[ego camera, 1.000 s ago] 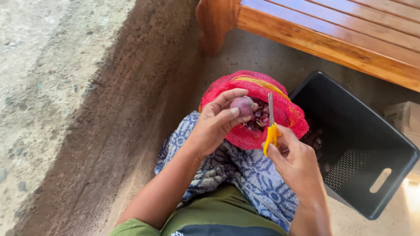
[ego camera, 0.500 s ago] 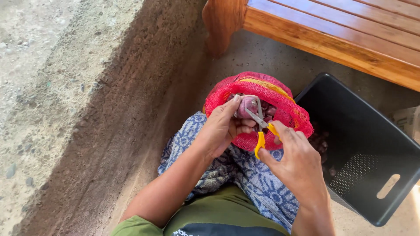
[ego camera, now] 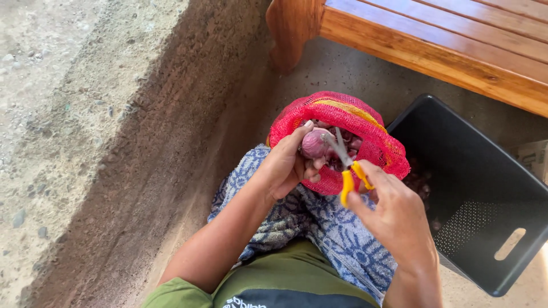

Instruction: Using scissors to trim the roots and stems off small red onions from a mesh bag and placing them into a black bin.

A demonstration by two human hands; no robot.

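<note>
Left hand (ego camera: pixel 285 165) pinches a small, firm, papery-skinned shallot (ego camera: pixel 314 144) by its belly; right hand (ego camera: pixel 394 217) grips yellow-handled scissors (ego camera: pixel 345 165), blades open beside it.

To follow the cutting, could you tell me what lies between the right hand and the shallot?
In the head view, yellow-handled scissors span from the right hand to the shallot.
</note>
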